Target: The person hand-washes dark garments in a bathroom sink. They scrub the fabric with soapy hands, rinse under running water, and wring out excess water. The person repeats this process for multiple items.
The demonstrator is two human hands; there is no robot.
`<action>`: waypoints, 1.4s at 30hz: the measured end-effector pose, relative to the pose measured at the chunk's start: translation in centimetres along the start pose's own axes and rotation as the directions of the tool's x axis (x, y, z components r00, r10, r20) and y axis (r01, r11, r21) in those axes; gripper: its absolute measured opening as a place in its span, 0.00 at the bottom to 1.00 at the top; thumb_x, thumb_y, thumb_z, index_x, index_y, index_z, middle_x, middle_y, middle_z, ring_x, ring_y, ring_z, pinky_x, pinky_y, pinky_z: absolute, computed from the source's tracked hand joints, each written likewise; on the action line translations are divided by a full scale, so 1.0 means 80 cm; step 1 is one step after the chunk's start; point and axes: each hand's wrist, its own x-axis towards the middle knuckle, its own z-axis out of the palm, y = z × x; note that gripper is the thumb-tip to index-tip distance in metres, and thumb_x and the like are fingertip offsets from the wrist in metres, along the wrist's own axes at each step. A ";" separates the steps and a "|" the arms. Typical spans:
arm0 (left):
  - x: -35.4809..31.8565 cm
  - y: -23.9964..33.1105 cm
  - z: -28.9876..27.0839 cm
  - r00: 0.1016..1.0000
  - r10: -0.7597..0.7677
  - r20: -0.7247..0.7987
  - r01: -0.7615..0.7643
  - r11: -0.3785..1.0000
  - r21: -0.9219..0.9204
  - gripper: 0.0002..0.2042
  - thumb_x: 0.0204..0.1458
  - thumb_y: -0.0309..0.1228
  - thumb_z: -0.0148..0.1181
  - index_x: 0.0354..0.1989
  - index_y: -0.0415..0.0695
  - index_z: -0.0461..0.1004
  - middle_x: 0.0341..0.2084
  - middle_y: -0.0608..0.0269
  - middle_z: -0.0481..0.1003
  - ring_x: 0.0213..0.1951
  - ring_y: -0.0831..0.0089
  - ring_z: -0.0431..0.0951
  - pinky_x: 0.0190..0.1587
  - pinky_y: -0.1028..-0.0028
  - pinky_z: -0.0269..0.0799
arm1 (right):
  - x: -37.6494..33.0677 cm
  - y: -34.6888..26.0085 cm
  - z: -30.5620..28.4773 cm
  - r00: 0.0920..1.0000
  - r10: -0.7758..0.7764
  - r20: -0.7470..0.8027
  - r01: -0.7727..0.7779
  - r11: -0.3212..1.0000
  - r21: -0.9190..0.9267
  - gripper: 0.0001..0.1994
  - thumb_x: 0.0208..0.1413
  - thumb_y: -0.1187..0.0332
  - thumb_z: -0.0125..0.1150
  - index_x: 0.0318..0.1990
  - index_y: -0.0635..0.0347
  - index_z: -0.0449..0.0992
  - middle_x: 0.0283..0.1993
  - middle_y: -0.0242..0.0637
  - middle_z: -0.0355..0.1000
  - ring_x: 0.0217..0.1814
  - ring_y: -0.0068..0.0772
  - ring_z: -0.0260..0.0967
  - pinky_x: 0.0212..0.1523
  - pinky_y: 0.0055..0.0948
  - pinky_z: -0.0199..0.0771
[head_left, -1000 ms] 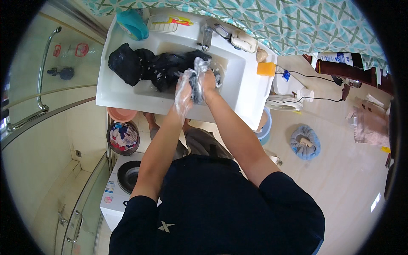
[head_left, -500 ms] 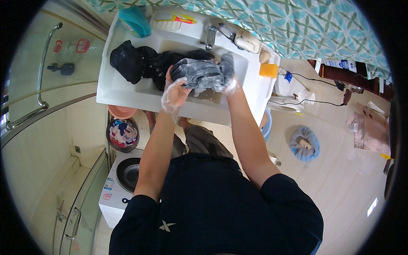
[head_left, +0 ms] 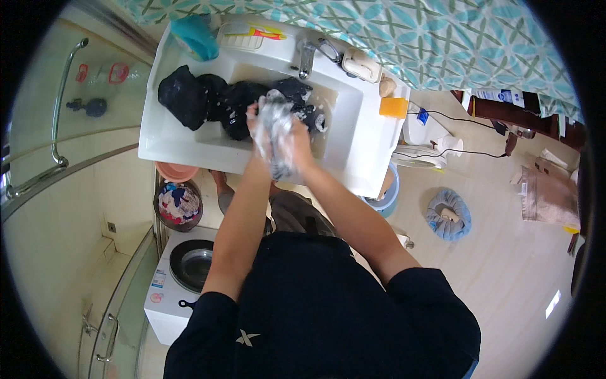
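Observation:
My left hand and my right hand are brought close together over the near side of the white sink. Between them they grip a dark cloth covered in white suds, bunched lengthwise and smeared by motion. Its exact kind does not show. Behind and to the left, a wet black garment lies in cloudy water and trails up over the basin's left rim. Flecks of foam dot it.
Along the sink's back stand a teal bottle, a soap tray with a yellow-handled brush, the faucet and a soap box. An orange block sits at right. A clothes-filled basin and washing machine are below left.
My hands have come together and moved toward me and slightly left. The soapy cloth, stretched sideways between them before, is now bunched up and points toward me.

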 end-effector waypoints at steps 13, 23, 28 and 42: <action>0.000 -0.027 -0.040 0.918 0.396 -0.020 -0.101 0.282 0.954 0.12 0.65 0.42 0.51 0.43 0.45 0.68 0.34 0.61 0.72 0.39 0.75 0.72 0.45 0.67 0.73 | 0.017 -0.032 -0.010 0.846 0.501 0.183 -0.519 0.852 0.069 0.19 0.55 0.67 0.63 0.50 0.70 0.73 0.48 0.52 0.76 0.47 0.36 0.76 0.46 0.37 0.75; 0.004 0.025 -0.034 0.891 -0.057 -0.451 0.093 0.994 0.058 0.20 0.65 0.43 0.45 0.55 0.42 0.71 0.48 0.54 0.76 0.48 0.56 0.79 0.52 0.54 0.76 | -0.032 -0.055 -0.108 0.755 0.355 0.551 -0.655 0.409 0.635 0.28 0.51 0.82 0.63 0.63 0.63 0.69 0.55 0.38 0.75 0.52 0.36 0.75 0.56 0.32 0.76; -0.013 0.022 0.031 0.923 -0.327 -0.202 0.287 0.936 -0.203 0.19 0.63 0.37 0.48 0.57 0.41 0.72 0.51 0.48 0.77 0.53 0.50 0.77 0.61 0.49 0.69 | -0.033 -0.023 -0.178 0.717 0.064 0.695 -0.485 0.762 0.430 0.46 0.43 0.48 0.77 0.63 0.73 0.66 0.57 0.45 0.74 0.57 0.36 0.74 0.61 0.34 0.72; -0.007 -0.004 0.031 0.909 -0.257 -0.328 0.306 0.946 0.107 0.15 0.63 0.36 0.43 0.40 0.45 0.77 0.38 0.58 0.81 0.39 0.63 0.82 0.49 0.62 0.78 | -0.056 0.033 -0.091 0.578 0.448 0.682 -0.765 0.006 0.644 0.24 0.53 0.67 0.63 0.58 0.61 0.71 0.52 0.42 0.76 0.53 0.47 0.74 0.58 0.50 0.73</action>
